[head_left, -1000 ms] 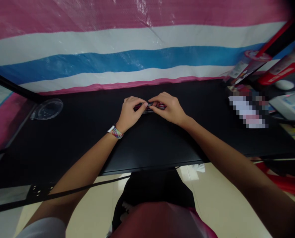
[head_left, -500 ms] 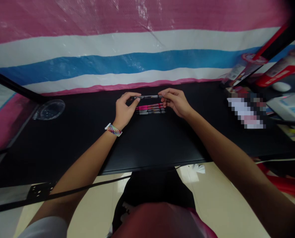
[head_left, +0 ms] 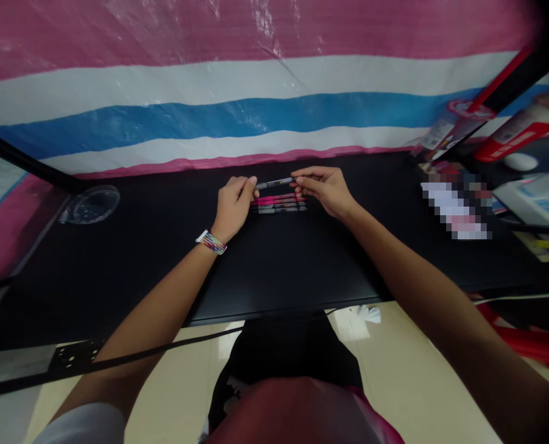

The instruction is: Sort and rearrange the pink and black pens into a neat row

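Note:
A dark pen with a grey grip (head_left: 275,183) is stretched between my two hands, slightly raised at its right end. My left hand (head_left: 232,206) pinches its left end, thumb and fingers pressed together. The fingertips of my right hand (head_left: 327,190) close on the other end. Just below, on the near side, several pens lie side by side on the black desk: pink ones (head_left: 278,200) nearer the held pen, and grey-black ones (head_left: 280,209) closest to me. My fingers cover parts of the pens' ends.
On the left of the black desk (head_left: 283,265) lies a clear plastic lid (head_left: 92,205). At the right stand a clear cup (head_left: 445,132) and a red-and-white container (head_left: 517,132), with a white mouse (head_left: 520,161) close by. A striped plastic sheet (head_left: 237,117) hangs behind.
The pen between my hands has tilted, its right end now a little higher. My left fingers have closed further round its left end. The row of pens lies as before.

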{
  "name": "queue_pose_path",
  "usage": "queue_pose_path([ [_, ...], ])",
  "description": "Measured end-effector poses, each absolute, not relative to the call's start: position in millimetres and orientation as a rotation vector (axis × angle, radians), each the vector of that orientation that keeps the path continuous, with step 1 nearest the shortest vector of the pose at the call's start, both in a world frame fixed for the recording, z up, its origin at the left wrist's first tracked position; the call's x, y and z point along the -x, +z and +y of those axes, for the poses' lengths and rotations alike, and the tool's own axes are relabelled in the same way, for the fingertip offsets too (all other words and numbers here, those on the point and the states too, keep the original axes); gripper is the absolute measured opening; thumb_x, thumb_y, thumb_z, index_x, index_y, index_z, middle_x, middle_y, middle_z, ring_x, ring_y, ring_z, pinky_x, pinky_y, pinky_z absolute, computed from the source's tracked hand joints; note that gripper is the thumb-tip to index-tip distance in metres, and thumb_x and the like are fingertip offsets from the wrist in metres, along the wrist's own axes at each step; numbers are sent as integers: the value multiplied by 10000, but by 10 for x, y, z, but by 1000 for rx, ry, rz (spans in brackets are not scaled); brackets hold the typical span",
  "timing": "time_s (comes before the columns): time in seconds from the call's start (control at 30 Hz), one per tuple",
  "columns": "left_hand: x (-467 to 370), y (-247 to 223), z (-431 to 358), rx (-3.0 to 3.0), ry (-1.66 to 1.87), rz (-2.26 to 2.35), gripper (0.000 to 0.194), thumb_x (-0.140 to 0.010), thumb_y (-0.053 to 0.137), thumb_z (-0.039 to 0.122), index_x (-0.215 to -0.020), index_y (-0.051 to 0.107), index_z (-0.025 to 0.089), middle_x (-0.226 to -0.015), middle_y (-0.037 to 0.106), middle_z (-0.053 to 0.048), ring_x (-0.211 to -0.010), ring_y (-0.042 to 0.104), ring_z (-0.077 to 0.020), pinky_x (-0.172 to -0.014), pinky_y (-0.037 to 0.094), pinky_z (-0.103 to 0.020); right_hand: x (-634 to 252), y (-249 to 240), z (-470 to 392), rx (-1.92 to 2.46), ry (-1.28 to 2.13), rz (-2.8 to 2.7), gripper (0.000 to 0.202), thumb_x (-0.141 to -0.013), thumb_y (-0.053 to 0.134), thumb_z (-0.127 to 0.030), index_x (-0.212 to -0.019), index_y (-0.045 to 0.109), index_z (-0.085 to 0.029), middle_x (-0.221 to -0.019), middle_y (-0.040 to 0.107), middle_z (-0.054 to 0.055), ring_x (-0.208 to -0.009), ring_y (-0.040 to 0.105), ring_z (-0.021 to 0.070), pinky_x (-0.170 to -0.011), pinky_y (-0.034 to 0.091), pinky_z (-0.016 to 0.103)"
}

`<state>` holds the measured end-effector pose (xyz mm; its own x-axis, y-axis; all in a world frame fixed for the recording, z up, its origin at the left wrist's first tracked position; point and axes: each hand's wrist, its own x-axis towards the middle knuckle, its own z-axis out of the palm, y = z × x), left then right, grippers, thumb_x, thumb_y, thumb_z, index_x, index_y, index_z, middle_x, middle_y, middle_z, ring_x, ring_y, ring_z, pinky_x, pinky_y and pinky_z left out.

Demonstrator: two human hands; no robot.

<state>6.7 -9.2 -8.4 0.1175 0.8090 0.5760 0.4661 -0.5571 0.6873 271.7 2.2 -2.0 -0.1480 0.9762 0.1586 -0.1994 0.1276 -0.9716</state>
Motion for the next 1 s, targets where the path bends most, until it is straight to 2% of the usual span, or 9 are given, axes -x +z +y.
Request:
queue_pose_path([
  [0.07,-64,-72,-94,-2056,1413,1255,659,-1178,508,620,-656,642,240,-670,647,-28,-751,632,-204,-822,511,-395,-2701,-28,15,859,1293,-1249,380,-740,1047,-456,-992,906,-209,-912,857,70,-739,760,173,-782,687,363],
  [0.13,-66,-63,-89,-2007,1416,1245,644,-1166,526,641,-681,672,242,-656,636,-20,-738,639,-197,-811,517,-383,-2690,-29,14,878,1285,-1250,378,-766,1031,-463,-1009,902,-205,-927,857,74,-743,763,175,-795,690,374],
  [0.23,-70,-54,-71,-1924,1460,1157,411,-1043,752,650,-954,783,250,-898,787,-32,-868,725,-199,-857,563,-354,-2691,-26,30,930,1268,-1227,395,-770,1026,-486,-1008,888,-203,-907,846,69,-734,755,176,-775,690,373],
  [0.3,-70,-55,-58,-1894,1468,1126,397,-975,842,636,-1039,789,247,-1002,825,-42,-915,757,-203,-880,587,-347,-2700,-25,43,942,1258,-1204,404,-757,1032,-502,-991,880,-209,-881,841,60,-719,748,175,-755,688,366],
  [0.43,-60,-83,-26,-1819,1399,1206,527,-1133,610,627,-825,744,220,-673,713,-15,-665,701,-171,-773,586,-342,-2714,-31,51,928,1269,-1204,379,-768,1023,-478,-997,883,-211,-880,841,58,-716,747,174,-756,688,362],
  [0.57,-36,-103,5,-1799,1444,1089,335,-994,851,561,-1019,766,238,-826,778,-14,-779,751,-173,-783,596,-321,-2715,-40,50,953,1249,-1193,311,-817,989,-440,-1000,874,-216,-888,835,59,-739,746,179,-779,698,370],
  [0.67,-13,-107,21,-1797,1417,1084,367,-1050,776,577,-934,742,231,-807,756,-22,-772,738,-163,-774,592,-318,-2712,-37,53,960,1250,-1182,307,-830,981,-437,-1002,864,-212,-886,827,59,-747,740,177,-787,697,369],
  [0.8,11,-145,63,-1763,1480,1050,374,-951,890,568,-1084,742,250,-911,771,-17,-841,756,-168,-816,611,-316,-2725,-16,59,954,1253,-1157,310,-818,990,-444,-977,859,-212,-885,824,58,-745,732,175,-794,694,374],
  [1.0,19,-180,98,-1725,1477,1108,347,-954,887,511,-1116,720,253,-872,773,-9,-854,776,-179,-852,619,-327,-2761,1,70,973,1234,-1152,285,-824,978,-444,-960,857,-225,-897,816,62,-776,740,189,-843,697,404],
])
